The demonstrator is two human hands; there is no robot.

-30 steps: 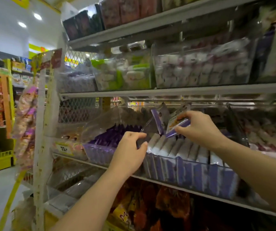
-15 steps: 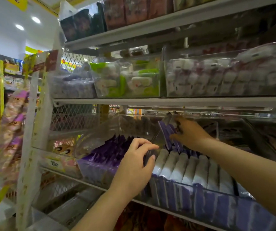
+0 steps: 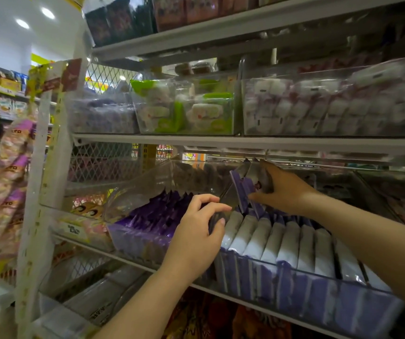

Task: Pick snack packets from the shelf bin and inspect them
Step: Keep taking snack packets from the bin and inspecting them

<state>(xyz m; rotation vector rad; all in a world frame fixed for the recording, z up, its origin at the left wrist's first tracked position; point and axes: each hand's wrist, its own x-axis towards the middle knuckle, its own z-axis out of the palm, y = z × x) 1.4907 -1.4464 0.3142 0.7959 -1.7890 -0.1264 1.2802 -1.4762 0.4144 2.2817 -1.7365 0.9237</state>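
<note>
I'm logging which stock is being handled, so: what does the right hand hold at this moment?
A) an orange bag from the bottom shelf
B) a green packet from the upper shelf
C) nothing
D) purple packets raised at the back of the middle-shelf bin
D: the right hand pinches purple packets that stand above the row in the clear bin, while the left hand grips the bin divider.

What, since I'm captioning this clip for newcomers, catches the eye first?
Two bare hands work mid-frame: the right hand pinches raised purple packets at the back of a clear bin, and the left hand grips its side wall. Below them, a row of white-topped packets fills the bin.
</note>
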